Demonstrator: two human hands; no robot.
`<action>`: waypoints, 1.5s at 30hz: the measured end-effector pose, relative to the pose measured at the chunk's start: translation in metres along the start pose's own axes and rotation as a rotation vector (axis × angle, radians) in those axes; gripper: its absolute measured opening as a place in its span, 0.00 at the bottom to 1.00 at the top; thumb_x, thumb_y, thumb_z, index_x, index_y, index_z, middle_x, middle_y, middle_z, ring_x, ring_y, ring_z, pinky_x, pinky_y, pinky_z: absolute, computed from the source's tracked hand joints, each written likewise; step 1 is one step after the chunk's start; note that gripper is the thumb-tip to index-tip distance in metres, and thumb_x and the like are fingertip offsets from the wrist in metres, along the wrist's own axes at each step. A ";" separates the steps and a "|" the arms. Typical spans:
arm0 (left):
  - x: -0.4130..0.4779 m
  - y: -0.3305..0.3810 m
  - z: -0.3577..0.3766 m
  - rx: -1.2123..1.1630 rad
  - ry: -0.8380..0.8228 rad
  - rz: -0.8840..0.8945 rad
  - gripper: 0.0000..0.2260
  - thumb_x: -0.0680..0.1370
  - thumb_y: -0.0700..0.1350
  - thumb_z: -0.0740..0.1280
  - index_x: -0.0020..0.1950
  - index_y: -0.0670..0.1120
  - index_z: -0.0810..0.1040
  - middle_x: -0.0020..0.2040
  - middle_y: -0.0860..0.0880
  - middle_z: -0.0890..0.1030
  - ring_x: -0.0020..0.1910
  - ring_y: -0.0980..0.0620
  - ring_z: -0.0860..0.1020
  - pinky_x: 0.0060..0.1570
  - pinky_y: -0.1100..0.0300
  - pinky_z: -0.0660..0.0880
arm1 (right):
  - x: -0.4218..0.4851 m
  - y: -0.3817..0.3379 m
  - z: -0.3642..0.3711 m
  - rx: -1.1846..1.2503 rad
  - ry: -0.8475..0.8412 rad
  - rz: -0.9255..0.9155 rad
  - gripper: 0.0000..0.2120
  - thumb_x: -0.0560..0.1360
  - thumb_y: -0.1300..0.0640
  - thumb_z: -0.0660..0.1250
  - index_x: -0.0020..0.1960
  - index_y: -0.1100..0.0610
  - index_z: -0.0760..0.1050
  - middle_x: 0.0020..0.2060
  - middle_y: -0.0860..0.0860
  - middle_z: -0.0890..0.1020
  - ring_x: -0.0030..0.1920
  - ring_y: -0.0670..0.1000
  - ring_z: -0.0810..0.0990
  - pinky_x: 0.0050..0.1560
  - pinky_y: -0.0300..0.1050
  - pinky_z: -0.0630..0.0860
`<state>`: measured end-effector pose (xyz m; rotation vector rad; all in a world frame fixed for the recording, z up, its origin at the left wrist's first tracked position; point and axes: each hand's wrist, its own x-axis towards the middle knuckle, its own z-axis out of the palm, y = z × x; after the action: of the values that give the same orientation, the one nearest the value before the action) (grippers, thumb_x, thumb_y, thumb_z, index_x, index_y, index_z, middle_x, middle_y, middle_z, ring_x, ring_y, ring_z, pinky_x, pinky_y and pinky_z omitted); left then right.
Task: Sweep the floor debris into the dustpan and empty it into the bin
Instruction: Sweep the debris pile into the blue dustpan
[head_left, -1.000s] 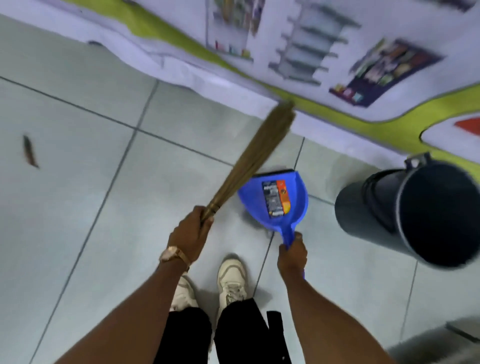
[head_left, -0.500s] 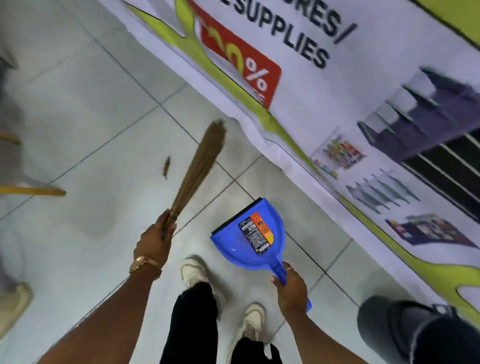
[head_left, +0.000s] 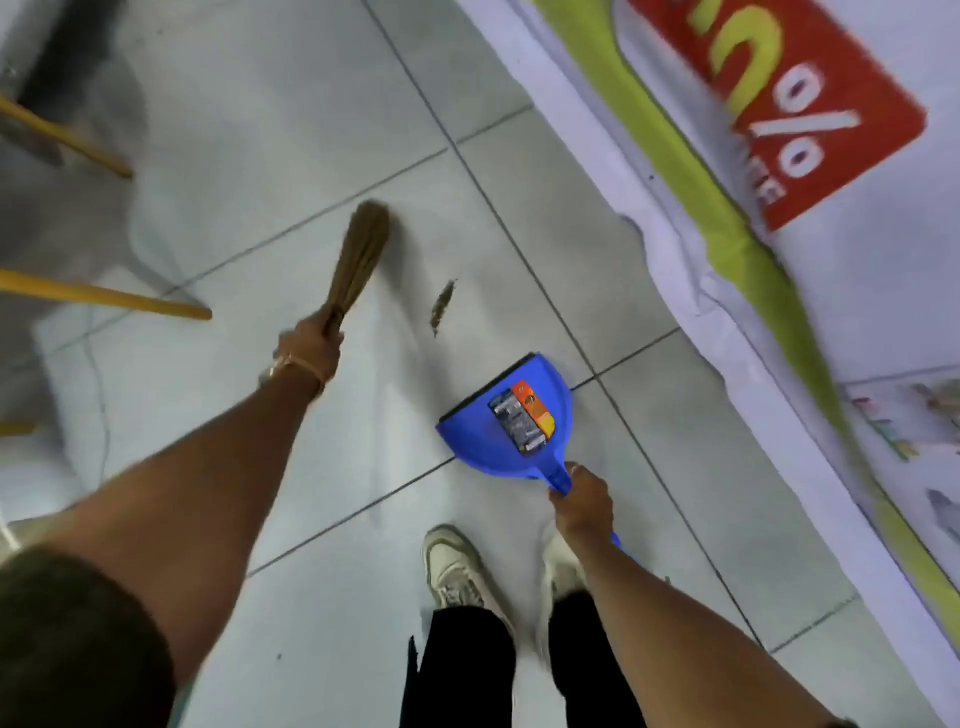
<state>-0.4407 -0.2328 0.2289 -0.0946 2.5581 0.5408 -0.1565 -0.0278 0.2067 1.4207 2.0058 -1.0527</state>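
Turning from the bin, we've brought the debris (head_left: 442, 307) to the dustpan's (head_left: 511, 431) eleven o'clock; left hand (head_left: 310, 349) grips the broom (head_left: 361, 260), right hand (head_left: 582, 493) the dustpan handle.

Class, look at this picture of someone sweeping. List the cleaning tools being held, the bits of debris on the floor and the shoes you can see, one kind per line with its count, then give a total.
Brooms: 1, the straw broom in the left hand
Dustpans: 1, the blue dustpan in the right hand
Debris pieces: 1, the brown scrap
Shoes: 2, the white shoes
Total: 5
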 end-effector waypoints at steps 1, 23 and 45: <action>0.021 0.003 0.007 0.051 0.001 0.036 0.20 0.79 0.48 0.59 0.72 0.56 0.67 0.61 0.33 0.77 0.56 0.29 0.76 0.58 0.41 0.76 | 0.015 -0.006 0.014 0.004 0.002 0.005 0.13 0.74 0.62 0.66 0.59 0.62 0.77 0.53 0.61 0.82 0.56 0.63 0.80 0.53 0.51 0.76; 0.019 -0.060 0.059 0.175 -0.361 0.083 0.21 0.79 0.49 0.63 0.72 0.58 0.69 0.56 0.36 0.80 0.52 0.33 0.80 0.44 0.56 0.73 | 0.131 -0.057 0.119 -0.054 0.036 -0.019 0.16 0.74 0.60 0.70 0.60 0.63 0.75 0.58 0.62 0.78 0.59 0.66 0.78 0.56 0.56 0.75; -0.081 -0.044 0.086 -0.182 -0.177 -0.228 0.20 0.79 0.51 0.58 0.71 0.57 0.68 0.59 0.37 0.79 0.54 0.31 0.79 0.54 0.39 0.79 | 0.134 -0.014 0.099 -0.243 -0.002 -0.019 0.15 0.73 0.61 0.71 0.58 0.61 0.74 0.57 0.58 0.80 0.57 0.62 0.79 0.55 0.53 0.77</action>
<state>-0.3227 -0.2418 0.1863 -0.3805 2.2850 0.6607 -0.2233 -0.0320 0.0533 1.2740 2.0691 -0.7861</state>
